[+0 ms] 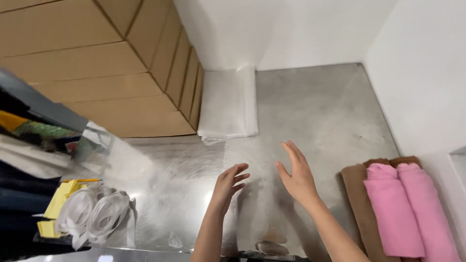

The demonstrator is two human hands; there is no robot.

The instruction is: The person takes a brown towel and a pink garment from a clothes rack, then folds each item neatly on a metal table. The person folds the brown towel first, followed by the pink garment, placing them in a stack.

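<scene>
Brushed shiny metal table, pink cloth rolls

Single head-worn view, looking steeply down and close onto metal table, both open hands low centre, walled corner beyond them.

Brushed steel worktop, dull grey, scuffed in arcs, with a bright glare patch at lower left. White walls meet in a corner behind it; a further white wall bounds the right side. Stacked brown cardboard cartons stand at upper left, against the back wall. Light is even and soft, with faint shadows on the steel.
</scene>
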